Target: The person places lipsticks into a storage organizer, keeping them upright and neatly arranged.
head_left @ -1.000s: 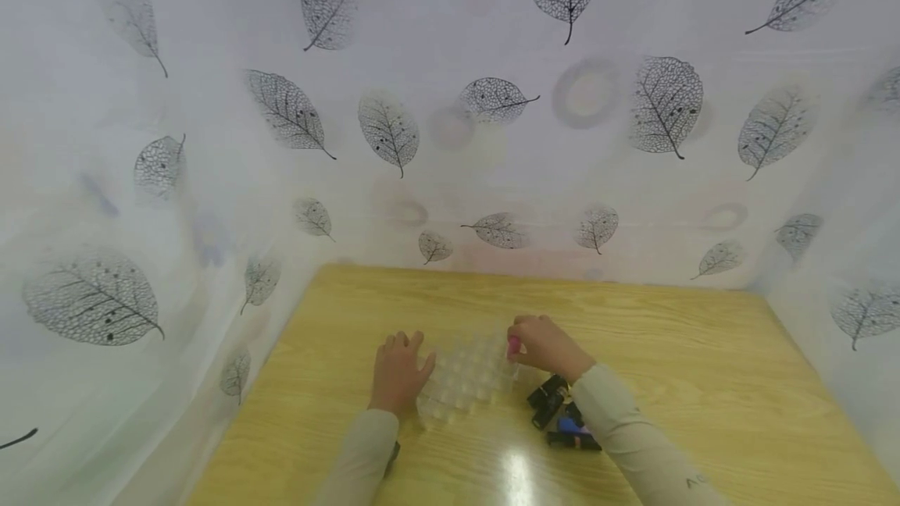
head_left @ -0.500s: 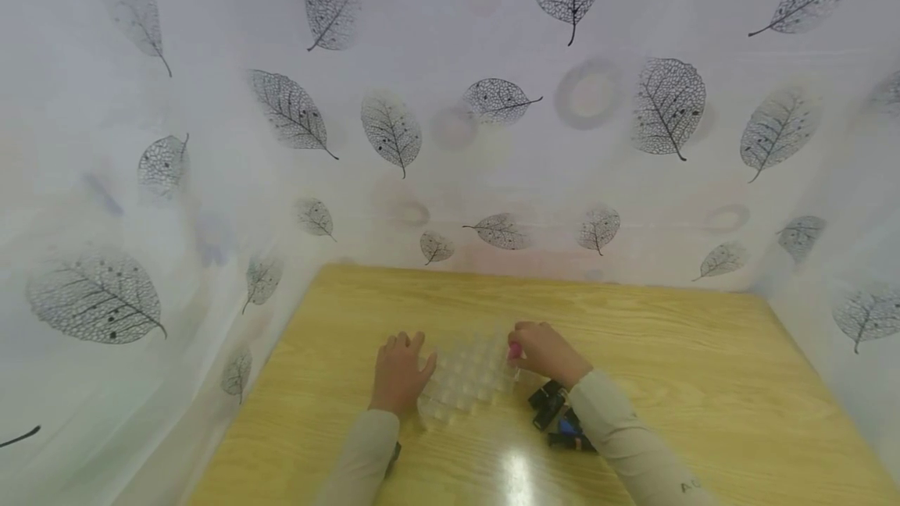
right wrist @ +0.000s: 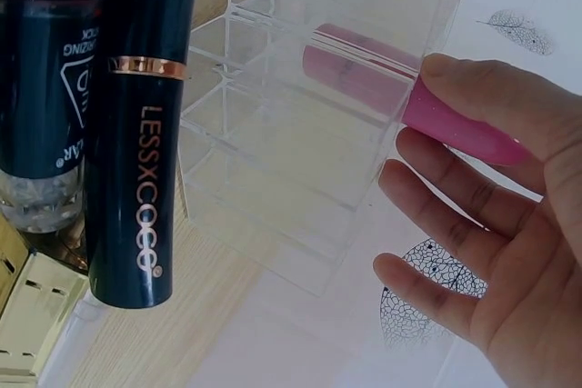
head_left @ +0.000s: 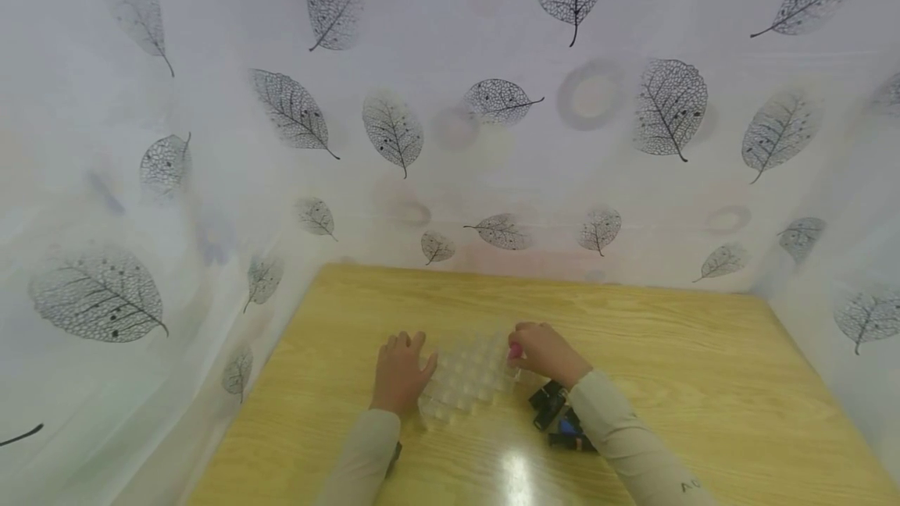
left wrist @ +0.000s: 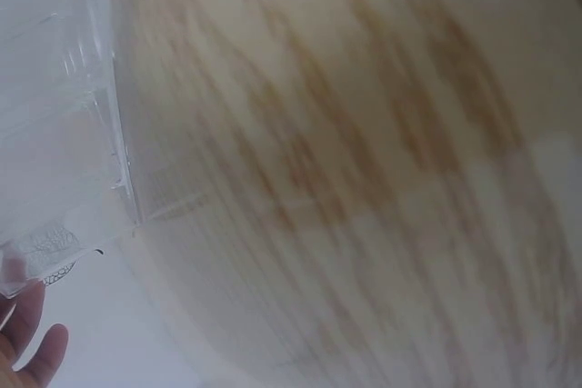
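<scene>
R hand (head_left: 544,351) pinches pink tube (right wrist: 446,123) partway in clear organizer (right wrist: 273,193), L hand (head_left: 399,375) loose-fingered alongside, blk tube (right wrist: 136,170) lettered "LESSXCOCO".

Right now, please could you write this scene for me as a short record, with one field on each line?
Right hand: the right hand grips a pink tube, thumb on its side
Pink tube: one end inside a compartment of the clear organizer
Left hand: the left hand is at the organizer's left edge, fingers spread
Right of organizer: several dark tubes lie in a loose group
Beside left sleeve: a dark item, mostly hidden, cannot identify
Surface: wood-grain table
Background: pale sheet with leaf prints
</scene>
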